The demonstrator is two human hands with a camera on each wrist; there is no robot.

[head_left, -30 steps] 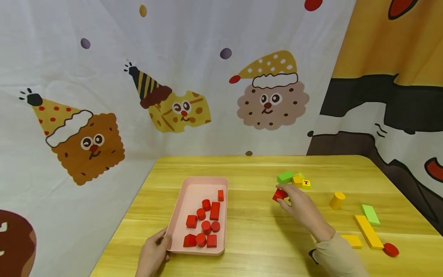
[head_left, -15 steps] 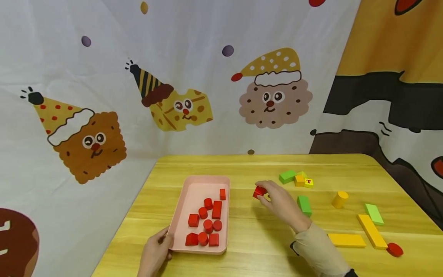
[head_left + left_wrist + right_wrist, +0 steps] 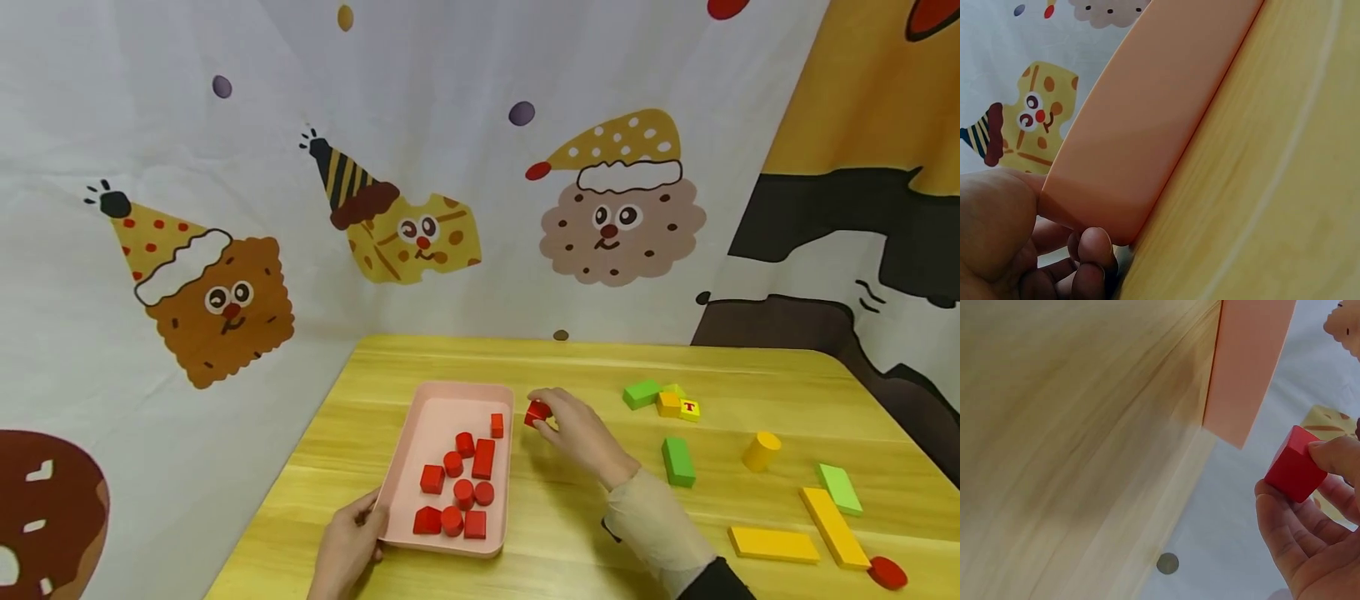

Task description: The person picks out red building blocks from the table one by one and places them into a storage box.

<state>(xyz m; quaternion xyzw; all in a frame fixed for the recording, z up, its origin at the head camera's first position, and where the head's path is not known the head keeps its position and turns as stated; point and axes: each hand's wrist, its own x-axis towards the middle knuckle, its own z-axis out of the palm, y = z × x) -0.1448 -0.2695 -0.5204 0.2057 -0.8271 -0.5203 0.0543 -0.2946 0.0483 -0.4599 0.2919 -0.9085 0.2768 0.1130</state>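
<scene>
Red block [image 3: 537,412], pinched in the right hand [image 3: 577,433], has travelled left from the green and yellow blocks [image 3: 660,398] to just beside the pink tray [image 3: 420,421]; left hand [image 3: 348,550] still grips the tray's near corner.

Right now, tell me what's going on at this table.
A person is handling wooden blocks. The right hand pinches a red cube just beside the far right corner of a pink tray, above the table. The left hand grips the tray's near left corner. The tray holds only red blocks. Green and yellow blocks, and a red disc, lie loose on the table to the right.
</scene>
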